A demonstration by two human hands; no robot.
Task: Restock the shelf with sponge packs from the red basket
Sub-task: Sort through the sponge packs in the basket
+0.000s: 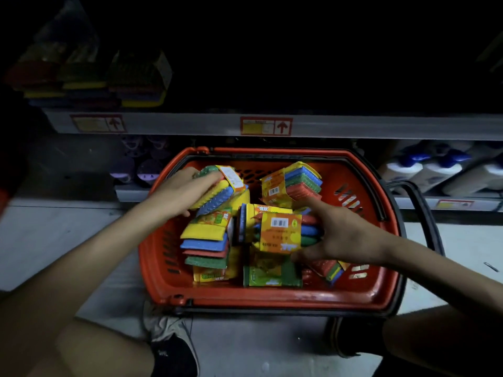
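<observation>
Left hand (187, 189): fingers curled over a sponge pack (220, 186) at the far-left corner of the red basket (272, 297); pack tilted, lying on others. Right hand (343, 235): thumb below, fingers spread above, gripping an orange-labelled pack (280, 231) near basket centre, barcode facing up. More packs lie loose inside; a fifth pack (291, 183) stands tilted at far right. Basket sits on the floor (54, 235) just in front of the shelf (190, 125). Shelf, far left: stacked packs (122, 77), dim. Lower level, right: white bottles (424, 170), blue caps. Shoe (174, 346) beside basket's near rim.
</observation>
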